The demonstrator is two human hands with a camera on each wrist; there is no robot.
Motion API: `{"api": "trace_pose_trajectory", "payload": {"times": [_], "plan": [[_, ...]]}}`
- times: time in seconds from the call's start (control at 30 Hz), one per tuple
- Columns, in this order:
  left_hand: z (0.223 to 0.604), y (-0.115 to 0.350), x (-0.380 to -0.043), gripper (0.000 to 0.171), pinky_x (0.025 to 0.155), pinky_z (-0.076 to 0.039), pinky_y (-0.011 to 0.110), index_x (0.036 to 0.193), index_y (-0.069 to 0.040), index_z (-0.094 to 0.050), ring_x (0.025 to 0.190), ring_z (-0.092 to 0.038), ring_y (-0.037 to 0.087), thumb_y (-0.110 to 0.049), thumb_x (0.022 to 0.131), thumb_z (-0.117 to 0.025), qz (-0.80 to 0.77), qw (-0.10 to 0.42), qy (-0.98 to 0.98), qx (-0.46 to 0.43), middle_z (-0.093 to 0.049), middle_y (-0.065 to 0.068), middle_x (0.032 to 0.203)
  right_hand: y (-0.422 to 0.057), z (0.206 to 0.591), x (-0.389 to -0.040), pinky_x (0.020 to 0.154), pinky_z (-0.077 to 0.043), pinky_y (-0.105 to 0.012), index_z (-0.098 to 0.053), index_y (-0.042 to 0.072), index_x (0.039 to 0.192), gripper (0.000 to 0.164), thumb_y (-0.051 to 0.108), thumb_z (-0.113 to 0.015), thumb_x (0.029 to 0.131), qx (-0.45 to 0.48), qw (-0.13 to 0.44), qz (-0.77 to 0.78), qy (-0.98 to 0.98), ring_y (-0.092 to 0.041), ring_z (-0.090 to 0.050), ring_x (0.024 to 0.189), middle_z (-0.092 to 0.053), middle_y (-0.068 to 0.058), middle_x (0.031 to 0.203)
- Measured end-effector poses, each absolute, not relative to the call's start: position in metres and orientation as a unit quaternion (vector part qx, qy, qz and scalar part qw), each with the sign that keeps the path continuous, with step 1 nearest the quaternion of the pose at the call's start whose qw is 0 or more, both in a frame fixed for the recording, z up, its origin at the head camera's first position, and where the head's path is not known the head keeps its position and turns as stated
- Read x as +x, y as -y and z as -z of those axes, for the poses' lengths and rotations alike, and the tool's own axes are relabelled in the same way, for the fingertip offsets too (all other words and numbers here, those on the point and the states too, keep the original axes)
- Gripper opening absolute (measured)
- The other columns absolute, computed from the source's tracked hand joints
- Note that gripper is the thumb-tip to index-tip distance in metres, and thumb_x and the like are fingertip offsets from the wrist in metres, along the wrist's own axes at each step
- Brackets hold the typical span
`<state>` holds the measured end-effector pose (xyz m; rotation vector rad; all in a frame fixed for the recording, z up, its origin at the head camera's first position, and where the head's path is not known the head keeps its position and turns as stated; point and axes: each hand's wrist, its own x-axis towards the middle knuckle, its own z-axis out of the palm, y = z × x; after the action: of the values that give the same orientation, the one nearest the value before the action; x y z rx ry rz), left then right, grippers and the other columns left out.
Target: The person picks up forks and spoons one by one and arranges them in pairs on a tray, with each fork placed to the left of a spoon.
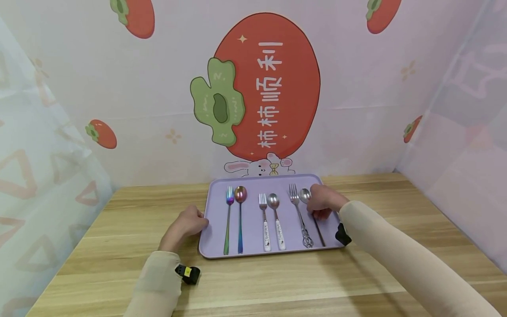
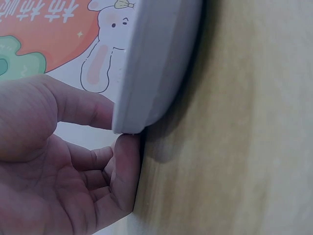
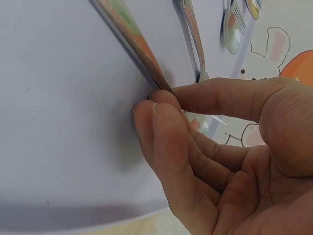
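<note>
A lavender tray [image 1: 215,229] lies on the wooden table with forks and spoons in pairs on it. At its left edge my left hand [image 1: 189,221] pinches the rim, thumb [image 2: 90,108] on one side and a fingertip on the other. Over the right part of the tray, my right hand [image 1: 322,199] pinches the neck of a silver spoon [image 1: 304,194]. In the right wrist view, the shiny handle [image 3: 139,51] of that spoon runs out from the thumb and fingertips, close above the tray surface. Left of this spoon lies a silver fork [image 1: 294,193] with an ornate handle.
A white-handled fork [image 1: 266,235] and white-handled spoon [image 1: 280,233] lie mid-tray. On the left are a rainbow-coloured fork [image 1: 227,229] and matching spoon [image 1: 240,226]. Wooden tabletop [image 1: 253,286] surrounds the tray, and a printed backdrop [image 1: 170,97] stands behind it.
</note>
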<state>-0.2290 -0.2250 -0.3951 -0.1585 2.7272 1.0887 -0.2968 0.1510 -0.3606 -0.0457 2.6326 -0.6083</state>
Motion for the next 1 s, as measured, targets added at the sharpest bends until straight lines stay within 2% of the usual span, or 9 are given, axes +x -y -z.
{"api": "trace_pose_trajectory", "payload": {"times": [0.2,0.43,0.73,1.0], "plan": [[0.394,0.225,-0.227,0.024,0.054,-0.035,0.028,0.065,-0.010,-0.043,0.059,-0.043,0.016,-0.003,0.085,-0.055,-0.369,0.101,-0.922,-0.058,-0.042,0.003,0.064,-0.150,0.361,-0.296,0.051,-0.055,-0.030,-0.060,-0.002,0.085,0.008,0.001,-0.067,0.083,-0.022,0.213,0.213,-0.953,-0.018,-0.062,0.052,-0.067,-0.012,0.068],[0.394,0.225,-0.227,0.030,0.052,-0.033,0.027,0.060,-0.012,-0.041,0.055,-0.041,0.014,-0.003,0.085,-0.055,-0.369,0.100,-0.922,-0.056,-0.038,0.000,0.058,-0.150,0.362,-0.296,0.053,-0.055,-0.031,-0.061,-0.002,0.084,0.008,0.002,-0.067,0.084,-0.018,0.214,0.217,-0.952,-0.018,-0.062,0.053,-0.067,-0.012,0.069],[0.395,0.226,-0.228,0.028,0.052,-0.035,0.027,0.061,-0.011,-0.044,0.057,-0.044,0.015,-0.003,0.085,-0.056,-0.362,0.101,-0.925,-0.053,-0.043,0.001,0.060,-0.153,0.363,-0.295,0.054,-0.055,-0.031,-0.062,0.000,0.082,0.015,0.010,-0.071,0.086,-0.035,0.202,0.189,-0.960,-0.018,-0.060,0.054,-0.065,-0.011,0.067],[0.395,0.225,-0.229,0.031,0.051,-0.033,0.026,0.058,-0.012,-0.043,0.054,-0.040,0.013,-0.004,0.086,-0.056,-0.365,0.104,-0.924,-0.053,-0.038,-0.001,0.056,-0.162,0.363,-0.289,0.049,-0.043,-0.026,-0.060,0.005,0.072,0.023,0.019,-0.074,0.084,-0.071,0.160,0.185,-0.967,-0.014,-0.050,0.050,-0.056,-0.004,0.058]]}}
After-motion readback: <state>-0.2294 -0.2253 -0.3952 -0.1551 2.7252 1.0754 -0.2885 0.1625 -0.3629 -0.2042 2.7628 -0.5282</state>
